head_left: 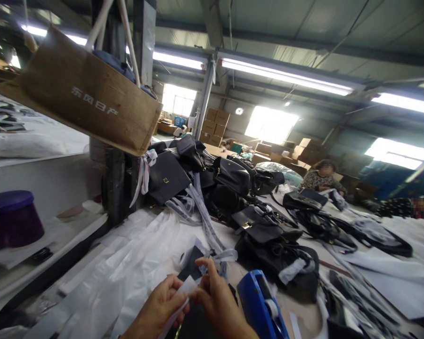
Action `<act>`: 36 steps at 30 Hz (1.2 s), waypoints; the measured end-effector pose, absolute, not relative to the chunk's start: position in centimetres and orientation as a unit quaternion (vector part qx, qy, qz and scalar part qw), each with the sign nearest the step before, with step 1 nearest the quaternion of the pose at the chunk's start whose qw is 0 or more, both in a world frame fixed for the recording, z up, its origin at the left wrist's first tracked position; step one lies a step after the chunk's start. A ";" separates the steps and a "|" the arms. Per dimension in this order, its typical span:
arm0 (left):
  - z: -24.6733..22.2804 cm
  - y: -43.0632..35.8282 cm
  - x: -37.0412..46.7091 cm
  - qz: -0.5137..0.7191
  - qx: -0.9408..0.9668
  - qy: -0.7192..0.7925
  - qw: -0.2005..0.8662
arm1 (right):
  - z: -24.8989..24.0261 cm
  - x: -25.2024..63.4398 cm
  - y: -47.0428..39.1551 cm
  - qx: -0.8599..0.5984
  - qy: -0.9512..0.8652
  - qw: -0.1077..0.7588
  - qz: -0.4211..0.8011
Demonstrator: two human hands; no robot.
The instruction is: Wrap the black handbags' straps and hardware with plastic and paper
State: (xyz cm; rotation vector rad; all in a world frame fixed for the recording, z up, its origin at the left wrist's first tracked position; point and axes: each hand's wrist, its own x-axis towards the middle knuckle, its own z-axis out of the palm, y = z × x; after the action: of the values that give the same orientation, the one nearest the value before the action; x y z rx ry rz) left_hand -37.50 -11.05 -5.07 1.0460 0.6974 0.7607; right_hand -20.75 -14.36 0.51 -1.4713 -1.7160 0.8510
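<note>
Near the bottom centre, my left hand [164, 303] is closed on a thin strip of white wrapping [188, 285], pinching it between thumb and fingers. Close beside it, my right hand [215, 296] has its thumb and a finger at the other side of the same strip, with its index finger raised. Below both hands lies a black piece [194, 322], perhaps part of a bag, with a small gold-coloured edge. To the right of my right hand stands a blue tape dispenser [259, 301] with a roll in it.
Black handbags [233, 176] are heaped across the table, some with plastic-wrapped straps. White plastic sheets [127, 263] lie at left. A brown tote bag [88, 94] hangs from a post at upper left. A purple stool [12, 219] stands far left. Two people sit at the right.
</note>
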 end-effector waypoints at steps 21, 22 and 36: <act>-2.5 -10.2 -38.9 0.271 0.142 0.201 0.931 | -3.8 -20.4 -12.5 -0.492 -0.721 0.399 0.280; -2.6 -10.2 -39.0 0.274 0.138 0.200 0.931 | -3.7 -20.1 -12.4 -0.483 -0.718 0.396 0.306; -2.2 -11.8 -36.8 0.360 0.475 0.332 0.731 | 1.0 -22.9 -12.2 -0.605 -0.629 0.347 0.344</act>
State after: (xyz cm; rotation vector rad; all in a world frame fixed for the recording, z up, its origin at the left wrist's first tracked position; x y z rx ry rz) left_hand -36.78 -11.83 -2.24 1.0467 0.7308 0.7929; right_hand -22.92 -12.22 1.02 -1.5689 -1.6307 0.8928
